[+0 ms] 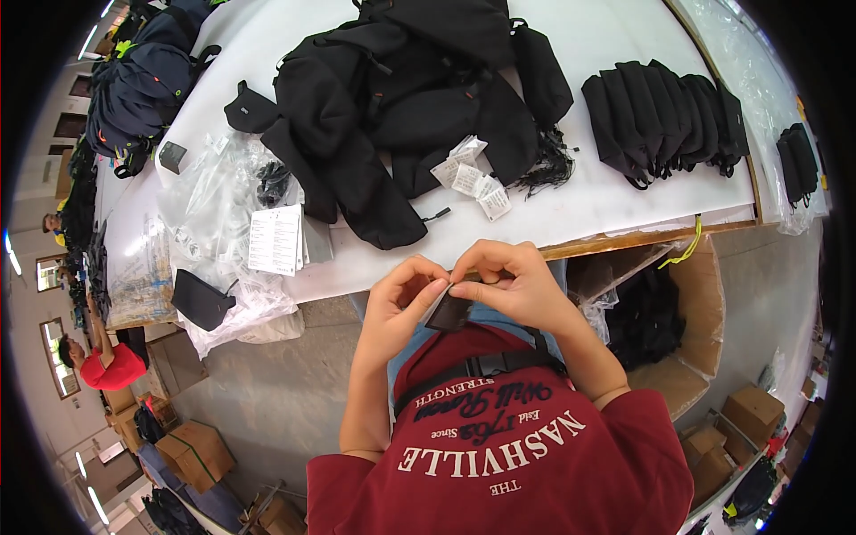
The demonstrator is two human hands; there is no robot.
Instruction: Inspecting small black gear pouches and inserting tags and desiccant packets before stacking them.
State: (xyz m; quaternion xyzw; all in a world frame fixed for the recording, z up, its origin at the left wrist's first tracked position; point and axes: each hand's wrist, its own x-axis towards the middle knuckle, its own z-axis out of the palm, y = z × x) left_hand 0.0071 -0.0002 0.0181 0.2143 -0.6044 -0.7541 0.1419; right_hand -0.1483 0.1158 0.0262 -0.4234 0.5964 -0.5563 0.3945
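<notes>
Close to my body, just off the table's front edge, both hands pinch the top of a small black tag with a pale edge. My left hand is closed on its left side, thumb against the fingertips. On the other side my right hand also grips it between thumb and fingers. Beyond them lies a heap of black fabric pouches. White printed labels and a bundle of black cords rest against the heap.
A row of black pouches stands at the right of the white table. Clear plastic bags, printed sheets and a black pouch lie leftward. An open carton sits below. A person in red is far left.
</notes>
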